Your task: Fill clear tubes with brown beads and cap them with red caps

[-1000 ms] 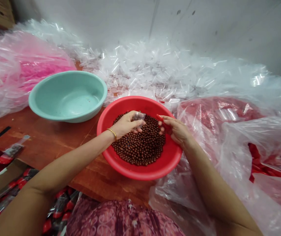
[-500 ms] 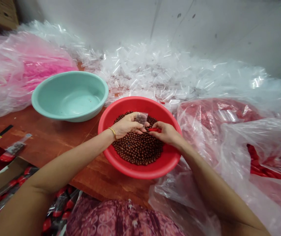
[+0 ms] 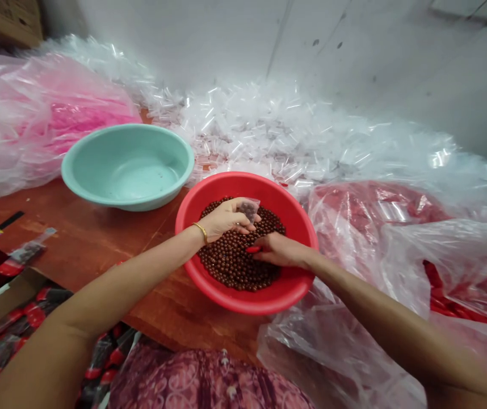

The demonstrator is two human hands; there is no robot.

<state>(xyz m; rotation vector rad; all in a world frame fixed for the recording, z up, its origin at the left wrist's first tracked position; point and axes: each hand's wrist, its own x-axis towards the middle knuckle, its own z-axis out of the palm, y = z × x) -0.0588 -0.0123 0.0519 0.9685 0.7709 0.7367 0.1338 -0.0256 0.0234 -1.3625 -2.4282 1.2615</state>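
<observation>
**Me:** Two hands over one red bowl [image 3: 298, 287] on the worktop [image 3: 99, 244]. My left hand [image 3: 226, 218] is closed on a small clear bag [image 3: 250, 209], pinched between thumb and fingers, its mouth held above the brown beads [image 3: 230, 264] that fill the bowl's bottom.

**Listener:** And your right?

**Me:** My right hand [image 3: 280, 250] lies low on the beads, fingers curled around a small red scoop [image 3: 253, 249]. Only the scoop's tip shows, just below the bag, touching the beads.

**Listener:** How would you do this part well?

**Me:** I'd judge the bag's mouth should stay open and steady right over the bowl, so any bead that misses drops back in. A shallow, level scoopful would be safer than a heaped one, since round beads roll off easily. Bringing the tip inside the bag's mouth before tipping should help.

**Listener:** What else is around?

**Me:** Just left of the red bowl, a teal bowl [image 3: 128, 167]. Behind both, a heap of clear bags [image 3: 277, 130]. Pink plastic sheeting [image 3: 34, 125] lies far left, and red-tinted plastic sheeting [image 3: 375, 210] on my right.
</observation>
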